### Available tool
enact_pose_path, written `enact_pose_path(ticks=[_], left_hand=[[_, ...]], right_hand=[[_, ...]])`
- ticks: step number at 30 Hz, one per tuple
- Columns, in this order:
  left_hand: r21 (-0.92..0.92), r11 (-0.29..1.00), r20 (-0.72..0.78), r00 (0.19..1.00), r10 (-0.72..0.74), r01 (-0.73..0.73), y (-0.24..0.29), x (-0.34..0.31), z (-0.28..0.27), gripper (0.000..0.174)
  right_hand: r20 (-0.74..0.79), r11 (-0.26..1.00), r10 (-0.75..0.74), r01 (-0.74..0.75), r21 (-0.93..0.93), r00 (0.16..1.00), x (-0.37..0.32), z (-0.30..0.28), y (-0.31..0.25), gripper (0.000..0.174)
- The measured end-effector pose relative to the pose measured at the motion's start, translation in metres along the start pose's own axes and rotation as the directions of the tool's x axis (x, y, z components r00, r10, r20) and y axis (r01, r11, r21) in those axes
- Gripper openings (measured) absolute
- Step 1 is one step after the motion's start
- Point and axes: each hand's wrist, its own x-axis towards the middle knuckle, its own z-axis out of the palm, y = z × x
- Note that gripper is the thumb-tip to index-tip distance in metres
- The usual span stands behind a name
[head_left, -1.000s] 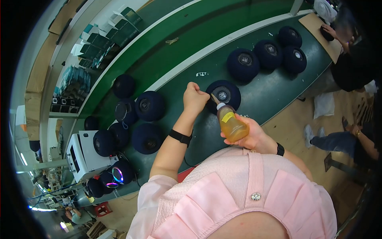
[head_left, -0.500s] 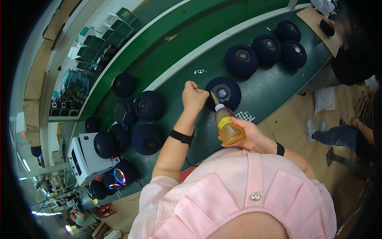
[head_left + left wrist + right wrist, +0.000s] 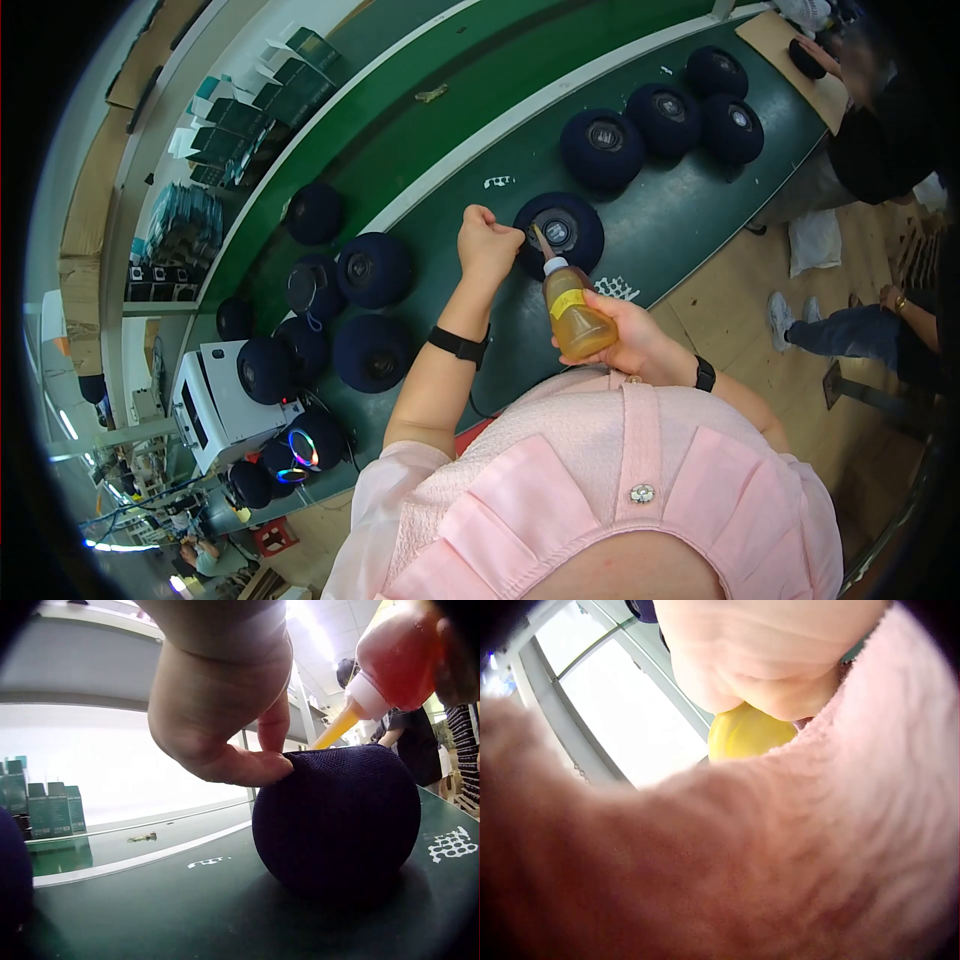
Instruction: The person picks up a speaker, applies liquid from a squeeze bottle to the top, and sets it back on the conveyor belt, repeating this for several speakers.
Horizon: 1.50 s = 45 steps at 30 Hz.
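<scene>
A round dark-blue fabric-covered speaker (image 3: 582, 242) sits on the green bench, its round panel with a pale label facing up. My left hand (image 3: 490, 246) pinches the fabric edge at the speaker's top rim; in the left wrist view, thumb and finger meet at the cloth (image 3: 337, 817). In my right hand (image 3: 635, 335) is a squeeze bottle (image 3: 578, 325) of amber liquid with a yellow label and white cap. Its slim nozzle (image 3: 337, 729) points down at the rim, close beside the left fingertips. From the right wrist, only the bottle's yellow base (image 3: 750, 735) shows below the palm.
Several similar speakers (image 3: 603, 147) stand up the bench, others (image 3: 374, 268) to the left near a white machine (image 3: 225, 395). A white perforated sheet (image 3: 616, 288) lies by the bench edge. Green boxes (image 3: 225, 140) line the shelf. Another person's hand (image 3: 825, 60) is at the far right.
The bottle has swung slightly more upright and its nozzle has shifted along the speaker's rim. The perforated sheet has come into sight beside the right hand. My left hand keeps its pinch.
</scene>
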Motion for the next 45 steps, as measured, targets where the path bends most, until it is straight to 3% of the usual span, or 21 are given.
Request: enact_pose_path(ticks=[8, 10, 17, 19, 20, 22, 23, 24, 26, 30, 31, 33, 34, 36, 41, 45], left_hand=[[0.173, 0.985, -0.009, 0.999, 0.032, -0.03, 0.007, -0.003, 0.001, 0.035], [0.311, 0.949, 0.014, 0.998, 0.057, -0.059, 0.009, -0.003, 0.002, 0.035], [0.259, 0.964, 0.062, 0.997, 0.045, -0.06, 0.011, 0.016, 0.0, 0.029], [0.166, 0.931, 0.099, 0.945, 0.311, -0.324, 0.023, 0.021, 0.001, 0.025], [0.169, 0.931, 0.096, 0.946, 0.31, -0.323, 0.03, 0.024, 0.001, 0.025], [0.344, 0.662, 0.372, 0.744, 0.555, -0.666, 0.049, 0.029, 0.006, 0.025], [0.404, 0.635, 0.486, 0.743, 0.461, -0.659, 0.06, 0.03, 0.008, 0.025], [0.403, 0.633, 0.485, 0.741, 0.464, -0.66, 0.061, 0.035, 0.011, 0.025], [0.382, 0.465, 0.7, 0.578, 0.419, -0.799, 0.059, 0.044, 0.018, 0.023], [0.396, 0.357, 0.722, 0.527, 0.449, -0.846, 0.058, 0.048, 0.021, 0.025], [0.398, 0.357, 0.723, 0.528, 0.446, -0.845, 0.057, 0.047, 0.02, 0.025], [0.375, 0.631, 0.57, 0.706, 0.421, -0.679, 0.057, 0.046, 0.016, 0.027], [0.375, 0.629, 0.573, 0.704, 0.42, -0.681, 0.055, 0.046, 0.015, 0.027], [0.275, 0.801, 0.449, 0.808, 0.381, -0.531, 0.048, 0.047, 0.011, 0.026], [0.219, 0.897, 0.389, 0.877, 0.282, -0.385, 0.037, 0.037, 0.008, 0.032], [0.163, 0.963, 0.254, 0.953, 0.168, -0.214, 0.026, 0.03, 0.01, 0.033]], right_hand=[[-0.021, 0.997, -0.073, 0.073, -0.016, 0.997, -0.006, -0.002, -0.009, 0.048], [-0.014, 0.997, -0.073, 0.073, -0.01, 0.997, -0.007, -0.002, -0.011, 0.048], [-0.028, 0.997, -0.081, 0.081, 0.005, 0.996, -0.005, -0.005, -0.012, 0.047], [-0.021, 0.997, -0.081, 0.081, 0.006, 0.997, -0.003, -0.006, -0.011, 0.047], [-0.014, 0.997, -0.078, 0.078, 0.003, 0.997, -0.002, -0.006, -0.01, 0.047], [-0.016, 0.997, -0.071, 0.071, -0.001, 0.997, -0.001, -0.006, -0.009, 0.047], [-0.022, 0.998, -0.069, 0.069, -0.004, 0.997, -0.001, -0.006, -0.01, 0.048], [-0.022, 0.997, -0.073, 0.072, -0.007, 0.997, -0.001, -0.007, -0.011, 0.048], [0.0, 0.998, -0.065, 0.065, -0.002, 0.998, -0.003, -0.008, -0.012, 0.047], [-0.052, 0.997, -0.08, 0.078, -0.025, 0.995, -0.005, -0.005, -0.012, 0.048], [-0.048, 0.996, -0.083, 0.082, -0.037, 0.995, -0.005, -0.005, -0.011, 0.048], [-0.042, 0.995, -0.09, 0.088, -0.045, 0.995, -0.004, -0.006, -0.011, 0.048], [-0.027, 0.995, -0.092, 0.09, -0.044, 0.995, -0.003, -0.007, -0.011, 0.047], [-0.013, 0.995, -0.092, 0.092, -0.042, 0.996, -0.003, -0.007, -0.01, 0.047], [-0.015, 0.996, -0.079, 0.078, -0.048, 0.997, -0.001, -0.006, -0.008, 0.047], [-0.026, 0.998, -0.065, 0.065, -0.004, 0.998, -0.001, -0.003, -0.005, 0.046]])
